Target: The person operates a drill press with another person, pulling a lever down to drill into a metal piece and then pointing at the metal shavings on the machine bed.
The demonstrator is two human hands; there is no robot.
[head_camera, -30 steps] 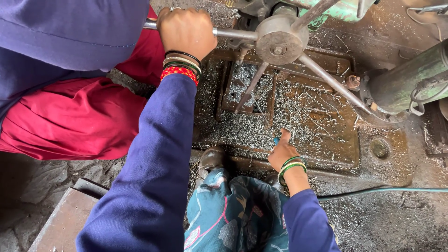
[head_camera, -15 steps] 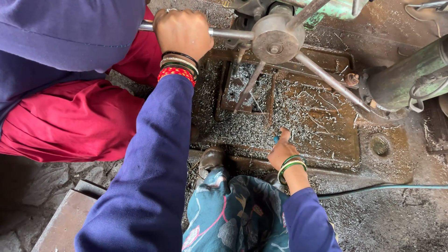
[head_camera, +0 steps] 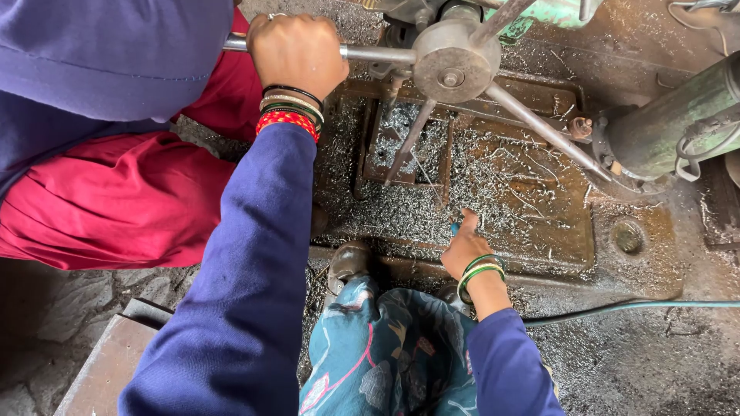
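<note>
While the left hand (head_camera: pixel 297 54) is gripping the steel lever (head_camera: pixel 370 53) at the upper left of the frame, the right hand (head_camera: pixel 465 245) is pinching a small blue piece (head_camera: pixel 455 228) on the shavings-covered plate (head_camera: pixel 539 208) at centre; keeping fingers clear seems wise.
</note>
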